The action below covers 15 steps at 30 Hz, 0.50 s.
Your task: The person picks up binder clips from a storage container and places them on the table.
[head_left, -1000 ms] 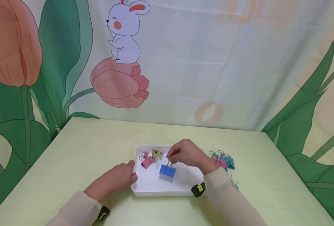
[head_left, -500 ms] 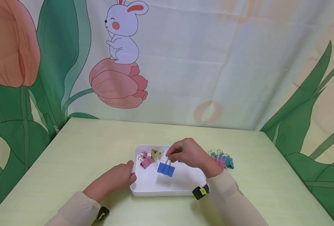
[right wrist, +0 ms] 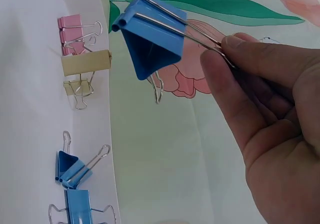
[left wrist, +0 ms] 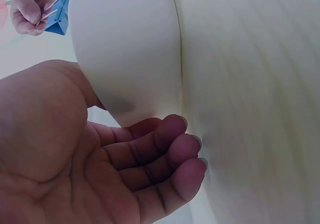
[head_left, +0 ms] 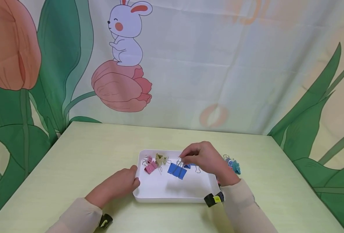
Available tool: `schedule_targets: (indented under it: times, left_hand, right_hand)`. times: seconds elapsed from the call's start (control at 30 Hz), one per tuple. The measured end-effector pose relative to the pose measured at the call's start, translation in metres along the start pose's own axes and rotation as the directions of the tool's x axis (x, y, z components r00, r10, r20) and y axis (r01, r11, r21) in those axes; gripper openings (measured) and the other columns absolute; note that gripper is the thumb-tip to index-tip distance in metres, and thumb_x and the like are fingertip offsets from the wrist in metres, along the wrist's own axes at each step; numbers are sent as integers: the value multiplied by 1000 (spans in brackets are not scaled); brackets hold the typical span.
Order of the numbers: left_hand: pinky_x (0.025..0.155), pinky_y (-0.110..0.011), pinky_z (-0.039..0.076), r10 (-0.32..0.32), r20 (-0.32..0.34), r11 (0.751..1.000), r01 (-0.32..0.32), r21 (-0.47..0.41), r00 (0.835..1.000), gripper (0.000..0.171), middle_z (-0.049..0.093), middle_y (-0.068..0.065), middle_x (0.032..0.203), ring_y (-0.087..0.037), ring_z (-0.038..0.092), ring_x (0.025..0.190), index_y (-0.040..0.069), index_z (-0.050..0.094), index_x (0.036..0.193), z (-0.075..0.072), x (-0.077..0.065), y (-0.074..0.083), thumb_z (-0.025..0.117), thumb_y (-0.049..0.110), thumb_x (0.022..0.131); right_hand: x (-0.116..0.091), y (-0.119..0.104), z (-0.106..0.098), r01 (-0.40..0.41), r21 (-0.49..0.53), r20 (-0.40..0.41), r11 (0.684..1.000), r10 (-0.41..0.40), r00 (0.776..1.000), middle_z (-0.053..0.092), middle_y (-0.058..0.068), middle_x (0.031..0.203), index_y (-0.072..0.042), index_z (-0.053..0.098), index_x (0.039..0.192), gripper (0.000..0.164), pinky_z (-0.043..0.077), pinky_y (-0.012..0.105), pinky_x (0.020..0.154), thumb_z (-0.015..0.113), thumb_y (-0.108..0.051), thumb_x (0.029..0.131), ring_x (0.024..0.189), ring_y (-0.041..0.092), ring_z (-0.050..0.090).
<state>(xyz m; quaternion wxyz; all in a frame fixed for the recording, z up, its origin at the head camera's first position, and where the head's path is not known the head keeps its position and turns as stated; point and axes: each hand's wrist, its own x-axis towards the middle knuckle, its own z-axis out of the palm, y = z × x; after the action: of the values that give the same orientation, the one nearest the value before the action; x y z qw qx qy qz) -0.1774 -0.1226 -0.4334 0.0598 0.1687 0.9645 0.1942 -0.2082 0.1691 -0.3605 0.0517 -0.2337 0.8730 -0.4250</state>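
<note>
My right hand (head_left: 202, 158) pinches a large blue binder clip (head_left: 177, 170) by its wire handle, thumb against fingers. In the right wrist view the same blue binder clip (right wrist: 155, 31) hangs clear of the tray floor. My left hand (head_left: 122, 182) holds the left end of the white tray (head_left: 176, 200); in the left wrist view its fingers (left wrist: 185, 179) curl by the tray wall and the thumb tip is hidden. Pink binder clips (head_left: 150, 166) and gold binder clips (head_left: 160, 159) lie at the tray's back left. Smaller blue binder clips (right wrist: 77, 204) lie along its back side.
Right of the tray, more binder clips (head_left: 233, 165) in teal and blue lie on the pale table (head_left: 108, 139), partly hidden by my right forearm. A printed curtain (head_left: 183, 64) hangs behind the table's back edge.
The blue binder clip has risen off the tray floor, then moved right and back with my right hand. Smaller blue clips behind it now show. My left hand stays on the tray.
</note>
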Motion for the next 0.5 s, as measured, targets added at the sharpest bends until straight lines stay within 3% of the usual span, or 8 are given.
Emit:
schedule_targets:
  times: [0.27,0.5]
  left_hand:
    - [64,-35,42,-8,13,1000,8,4,1000,42,55,-10,79,-19,49,68,-13,47,121,0,0,1,50,17,92]
    - [65,-35,42,-3,12,1000,3,8,1000,43,57,-12,82,-19,49,68,-13,46,122,0,0,2,50,17,92]
  right_hand:
    - [-7,6,-6,-8,-19,-42,1000,8,999,73,0,92,-17,76,92,9,56,30,75,71,-13,85,79,13,70]
    - [-13,12,-9,-17,41,-65,999,20,998,73,4,91,-10,75,94,10,57,32,77,71,-12,85,80,18,71]
